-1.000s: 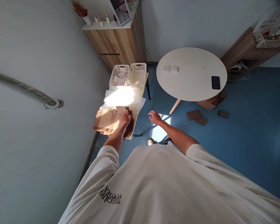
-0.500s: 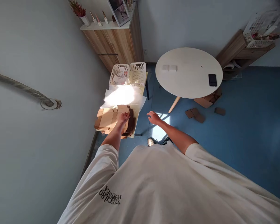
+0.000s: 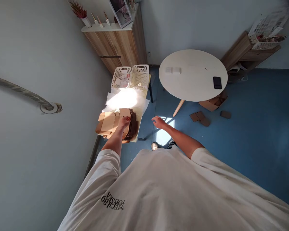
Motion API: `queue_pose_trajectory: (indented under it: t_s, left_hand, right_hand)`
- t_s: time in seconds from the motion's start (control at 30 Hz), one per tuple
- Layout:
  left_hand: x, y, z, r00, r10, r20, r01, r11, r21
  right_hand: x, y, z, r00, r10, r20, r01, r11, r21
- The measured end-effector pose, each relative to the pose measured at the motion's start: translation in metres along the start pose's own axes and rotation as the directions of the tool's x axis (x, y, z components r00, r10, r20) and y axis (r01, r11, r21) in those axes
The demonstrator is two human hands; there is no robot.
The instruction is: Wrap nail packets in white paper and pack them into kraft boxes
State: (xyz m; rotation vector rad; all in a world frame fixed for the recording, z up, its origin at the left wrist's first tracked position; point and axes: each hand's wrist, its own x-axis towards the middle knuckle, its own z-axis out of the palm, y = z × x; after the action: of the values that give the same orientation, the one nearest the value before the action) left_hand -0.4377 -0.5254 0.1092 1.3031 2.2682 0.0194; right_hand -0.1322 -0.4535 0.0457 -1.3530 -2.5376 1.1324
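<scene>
My left hand (image 3: pixel 124 122) rests on a flat, tan cardboard box blank (image 3: pixel 108 123) and seems to pinch its folded flaps. Just right of that hand stands a stack of darker brown cardboard pieces (image 3: pixel 133 126), its edges turned up. Both lie on a pale board (image 3: pixel 139 113) on a low table. My right hand (image 3: pixel 159 122) hangs in the air over the blue floor (image 3: pixel 144 128), fingers loosely apart, holding nothing. It is nearest to the cardboard stack.
Two white plastic baskets (image 3: pixel 140 77) stand behind the board, one holding papers. White sheets lie between them and the cardboard. To the right stands a round white table (image 3: pixel 192 85) with a black phone (image 3: pixel 217 82). Cardboard pieces (image 3: pixel 197 116) lie on the floor.
My left hand has shifted slightly down the cardboard, and more of the dark stack shows. My right hand has barely moved. The whole room has drifted slightly left in view.
</scene>
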Motion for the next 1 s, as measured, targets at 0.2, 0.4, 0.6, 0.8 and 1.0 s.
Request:
queue_pose_trajectory:
  t_s: [0.2, 0.4, 0.6, 0.8, 1.0]
  left_hand:
    - [-0.01, 0.008, 0.009, 0.999, -0.025, -0.029, 0.028, 0.995, 0.096]
    - [-0.015, 0.028, 0.007, 0.996, 0.075, -0.056, -0.05, 0.933, 0.356]
    - [-0.006, 0.082, -0.027, 0.953, 0.256, -0.164, -0.19, 0.923, 0.335]
    - [0.001, 0.154, -0.039, 0.861, 0.484, -0.153, -0.426, 0.853, 0.303]
    - [0.007, 0.235, -0.029, 0.758, 0.652, -0.02, -0.586, 0.693, 0.421]
  right_hand:
    - [-0.003, 0.001, -0.005, 1.0, 0.0, 0.027, 0.0, 1.0, 0.017]
    - [-0.004, 0.002, -0.011, 0.999, -0.008, 0.034, 0.008, 1.0, 0.006]
    - [0.0, 0.001, -0.009, 0.998, -0.032, 0.045, 0.032, 0.999, 0.001]
    - [0.002, 0.001, -0.04, 0.928, 0.029, -0.372, -0.018, 0.999, 0.031]
    - [-0.002, 0.023, -0.122, 0.828, 0.045, -0.559, -0.08, 0.996, -0.039]
